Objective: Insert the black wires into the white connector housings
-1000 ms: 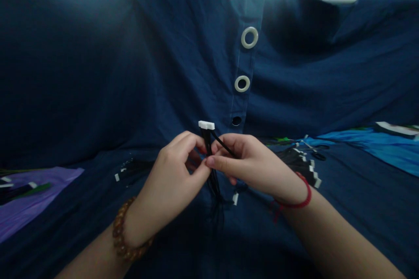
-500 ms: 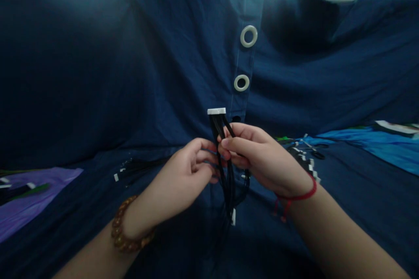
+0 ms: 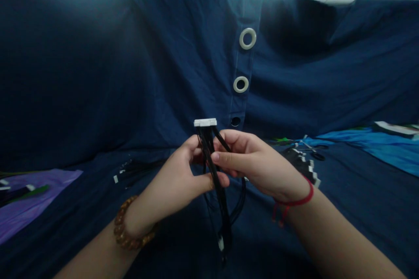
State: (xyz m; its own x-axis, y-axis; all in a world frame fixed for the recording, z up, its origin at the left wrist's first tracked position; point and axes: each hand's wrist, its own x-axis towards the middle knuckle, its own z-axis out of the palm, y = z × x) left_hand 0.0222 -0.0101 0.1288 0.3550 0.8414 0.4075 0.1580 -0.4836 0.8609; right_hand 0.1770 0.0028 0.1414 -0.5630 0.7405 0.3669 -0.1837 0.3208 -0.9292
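Observation:
In the middle of the head view a wire harness (image 3: 220,198) of black wires hangs from a long white connector (image 3: 205,122) at its top. My right hand (image 3: 250,157) pinches some of the wires just below the connector, thumb on the near side. My left hand (image 3: 183,172) is around the same wires from the left, its thumb crossing behind the near strands and its fingers partly hidden. A small white piece (image 3: 221,243) shows near the lower end of the bundle. Some wires loop out to the right under my right hand.
Black wires with white ends (image 3: 140,166) lie at left, and more bundles with white connectors (image 3: 310,170) at right beside scissors (image 3: 317,152). Purple cloth or plastic (image 3: 62,187) is far left, blue material (image 3: 366,139) far right. A dark blue curtain (image 3: 163,65) hangs behind.
The connector has shifted left and slightly down, its face tipped more into view. My left thumb has moved in across the wires, and the bundle's lower end hangs lower.

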